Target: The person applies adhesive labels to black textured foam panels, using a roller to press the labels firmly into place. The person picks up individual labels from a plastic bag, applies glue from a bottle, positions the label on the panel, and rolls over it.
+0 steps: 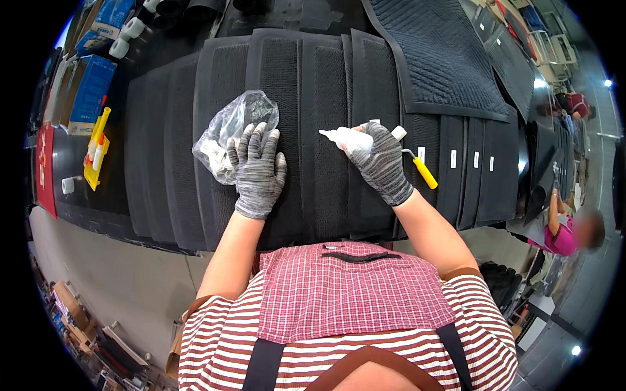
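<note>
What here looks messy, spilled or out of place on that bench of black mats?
Nothing looks spilled or damaged. The black mats lie overlapped in a fairly even row. The left hand rests flat beside a crumpled clear plastic bag; the right hand grips a white squeeze bottle, with a yellow-handled roller partly beneath it.

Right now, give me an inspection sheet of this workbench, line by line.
Surface: dark bench covered by overlapping black mats.
Job's things: white squeeze bottle, nozzle pointing left; clear plastic bag of small parts.
Clutter: yellow-handled roller by the right wrist; yellow tool; blue boxes; white rolls.
Grippers: left hand, gloved, flat on the mat, fingertips at the bag; right hand, gloved, gripping the bottle.
Cables: nothing seen.
Surroundings: another person at right; concrete floor.
</note>
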Demonstrator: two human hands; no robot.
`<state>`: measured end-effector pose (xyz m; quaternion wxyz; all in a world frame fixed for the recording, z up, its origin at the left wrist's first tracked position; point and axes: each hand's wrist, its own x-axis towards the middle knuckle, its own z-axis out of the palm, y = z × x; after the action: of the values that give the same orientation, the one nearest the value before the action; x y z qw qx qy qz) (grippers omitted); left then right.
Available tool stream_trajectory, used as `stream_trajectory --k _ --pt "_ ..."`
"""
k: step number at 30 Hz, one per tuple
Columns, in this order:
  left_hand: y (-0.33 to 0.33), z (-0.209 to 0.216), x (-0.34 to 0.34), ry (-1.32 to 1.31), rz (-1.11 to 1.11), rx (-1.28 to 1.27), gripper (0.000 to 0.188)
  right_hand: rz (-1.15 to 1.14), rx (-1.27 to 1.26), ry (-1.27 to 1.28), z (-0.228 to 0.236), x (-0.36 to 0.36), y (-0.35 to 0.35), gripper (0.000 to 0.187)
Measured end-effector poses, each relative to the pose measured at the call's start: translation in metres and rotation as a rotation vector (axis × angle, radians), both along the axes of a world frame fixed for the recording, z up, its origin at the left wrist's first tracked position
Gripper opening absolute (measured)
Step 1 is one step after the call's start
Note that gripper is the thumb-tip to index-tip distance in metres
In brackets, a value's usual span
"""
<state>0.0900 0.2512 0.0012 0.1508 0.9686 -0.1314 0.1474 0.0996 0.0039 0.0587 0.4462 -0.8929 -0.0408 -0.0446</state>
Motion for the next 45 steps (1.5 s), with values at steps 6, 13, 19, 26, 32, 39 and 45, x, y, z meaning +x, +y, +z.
stream_trajectory --k 6,13,19,26,32,39,45 --pt "-0.001 0.003 0.001 0.019 -0.012 -0.023 0.047 0.037 -0.043 -0.009 -0.001 0.001 0.001 0.030" --pt "0.000 0.004 0.002 0.016 -0.013 -0.031 0.047 0.092 -0.032 0.032 0.008 -0.023 0.002 0.029" --pt "0.001 -0.001 0.002 -0.021 -0.011 -0.044 0.045 0.100 0.013 0.068 0.007 -0.038 0.000 0.029" --pt "0.001 -0.001 0.002 -0.019 -0.013 -0.043 0.045 0.054 -0.115 -0.094 0.008 -0.014 0.001 0.030" --pt "0.001 0.001 0.002 -0.009 -0.009 -0.049 0.047 0.046 -0.070 -0.034 0.004 -0.007 0.006 0.029" --pt "0.001 0.001 0.002 -0.009 -0.010 -0.050 0.045 0.011 -0.088 -0.031 0.001 -0.004 -0.005 0.027" --pt "0.000 0.002 0.002 -0.009 -0.014 -0.044 0.047 0.022 -0.108 -0.035 0.002 -0.004 -0.006 0.028"
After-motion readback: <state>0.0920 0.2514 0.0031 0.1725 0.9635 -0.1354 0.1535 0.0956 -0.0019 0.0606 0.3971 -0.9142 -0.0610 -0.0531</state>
